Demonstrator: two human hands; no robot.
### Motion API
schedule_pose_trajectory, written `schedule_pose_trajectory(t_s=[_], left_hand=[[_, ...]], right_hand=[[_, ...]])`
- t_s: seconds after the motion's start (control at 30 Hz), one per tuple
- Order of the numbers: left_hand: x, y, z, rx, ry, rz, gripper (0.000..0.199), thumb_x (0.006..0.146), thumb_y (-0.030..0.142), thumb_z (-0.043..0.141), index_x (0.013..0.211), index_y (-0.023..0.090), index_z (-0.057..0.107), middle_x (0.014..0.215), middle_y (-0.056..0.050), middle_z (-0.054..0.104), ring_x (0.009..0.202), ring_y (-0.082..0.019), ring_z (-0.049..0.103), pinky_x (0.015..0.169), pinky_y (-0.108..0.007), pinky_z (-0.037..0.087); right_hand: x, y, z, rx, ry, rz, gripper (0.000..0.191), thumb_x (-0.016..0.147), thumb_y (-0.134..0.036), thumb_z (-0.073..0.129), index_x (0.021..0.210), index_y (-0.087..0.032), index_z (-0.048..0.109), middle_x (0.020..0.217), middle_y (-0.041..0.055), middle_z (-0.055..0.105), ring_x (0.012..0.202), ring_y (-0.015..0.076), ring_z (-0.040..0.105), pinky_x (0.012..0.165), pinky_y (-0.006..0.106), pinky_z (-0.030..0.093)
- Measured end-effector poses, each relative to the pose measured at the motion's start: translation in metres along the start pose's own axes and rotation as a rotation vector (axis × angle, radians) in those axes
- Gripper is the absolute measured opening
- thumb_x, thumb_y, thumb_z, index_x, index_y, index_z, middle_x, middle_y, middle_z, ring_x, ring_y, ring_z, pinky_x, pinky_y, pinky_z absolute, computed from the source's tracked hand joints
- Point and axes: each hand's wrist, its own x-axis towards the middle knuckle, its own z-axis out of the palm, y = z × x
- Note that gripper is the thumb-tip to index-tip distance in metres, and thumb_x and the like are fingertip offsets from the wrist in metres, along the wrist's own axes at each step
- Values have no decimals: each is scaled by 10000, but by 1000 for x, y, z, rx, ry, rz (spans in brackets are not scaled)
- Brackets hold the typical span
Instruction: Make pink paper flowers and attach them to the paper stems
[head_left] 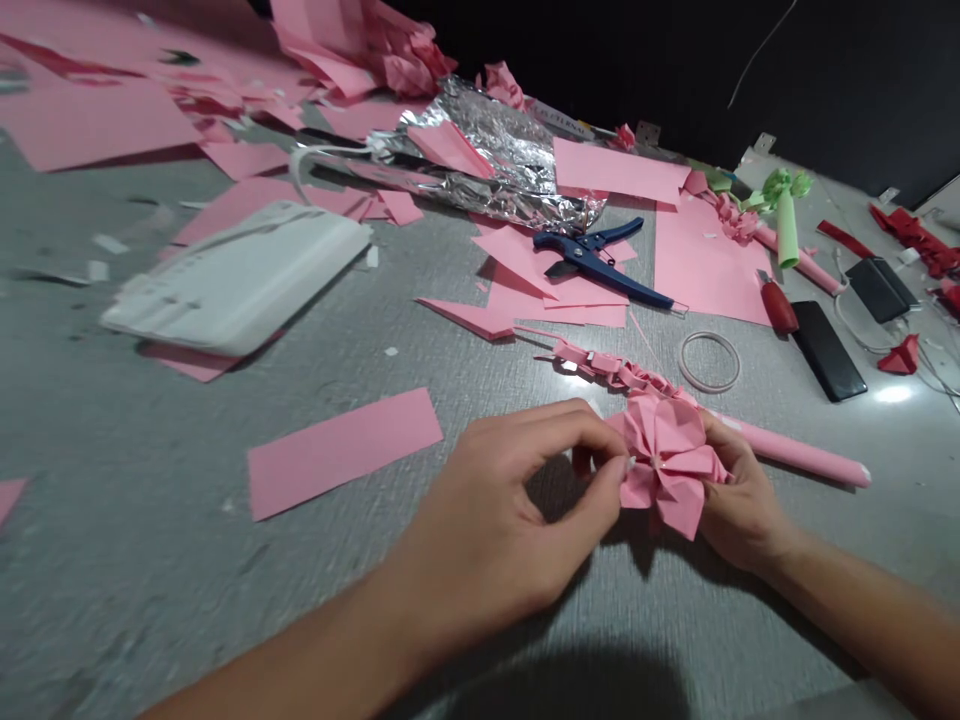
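A folded pink paper flower (pixel 670 462) is held over the grey table (pixel 112 420). My right hand (pixel 742 505) cups it from behind and below. My left hand (pixel 495 520) pinches its left edge between thumb and fingertips. A rolled pink paper stem (pixel 795 458) runs out to the right from behind the flower. A folded pink paper chain (pixel 611 368) lies just beyond the flower.
A pink paper strip (pixel 343 450) lies left of my hands. Blue cutters (pixel 600 258), a tape ring (pixel 709 360), a red knife (pixel 777 305), phones (pixel 829 350), crumpled foil (pixel 495 150), a white tray (pixel 240 275), a green paper roll (pixel 786 215) and pink sheets crowd the far side.
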Motion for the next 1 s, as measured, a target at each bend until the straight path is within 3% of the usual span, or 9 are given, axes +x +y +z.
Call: schedule_pose_trajectory(t_s=[0.2, 0.33, 0.5, 0.77, 0.9, 1.0], left_hand=[[-4, -8, -2, 299, 158, 231, 201, 978, 71, 580, 931, 210, 716, 887, -11, 778, 809, -159, 737, 722, -271, 562], [-7, -9, -2, 485, 196, 391, 154, 979, 81, 633, 960, 220, 697, 907, -23, 781, 799, -185, 736, 723, -307, 567], [-6, -9, -1, 470, 160, 437, 183, 963, 62, 628, 909, 236, 650, 825, -7, 749, 743, -185, 702, 697, -317, 546], [-9, -17, -1, 467, 128, 476, 421, 901, -15, 559, 1199, 249, 693, 1088, -55, 753, 915, -216, 707, 778, -350, 561], [-8, -13, 0, 524, 72, 531, 392, 919, 13, 571, 1222, 235, 682, 1052, -68, 743, 908, -230, 701, 777, -370, 561], [-8, -13, 1, 495, 104, 523, 358, 936, 18, 570, 1212, 223, 670, 1041, -67, 737, 882, -215, 689, 764, -357, 559]], right_hand=[[0, 1, -3, -46, 34, -8, 353, 807, -482, 951, 1026, -269, 774, 1047, 53, 763, 934, 220, 749, 821, 378, 664], [1, 1, -4, -68, -7, -64, 268, 869, -397, 917, 1084, -306, 785, 1143, 55, 746, 1022, 220, 739, 928, 416, 651], [5, -2, -4, -95, -27, -154, 276, 869, -461, 914, 1054, -296, 792, 1202, 75, 727, 1088, 248, 729, 997, 474, 632], [6, -2, -3, -75, -33, -181, 256, 890, -443, 898, 1059, -290, 782, 1311, 84, 709, 1337, 287, 648, 1103, 523, 573], [6, -4, -3, -57, -51, -173, 222, 925, -397, 874, 1094, -287, 782, 1358, 82, 680, 1283, 255, 684, 1081, 472, 597], [6, -5, -3, -58, -59, -184, 228, 918, -395, 883, 1102, -293, 794, 1366, 92, 684, 1321, 272, 664, 1109, 513, 581]])
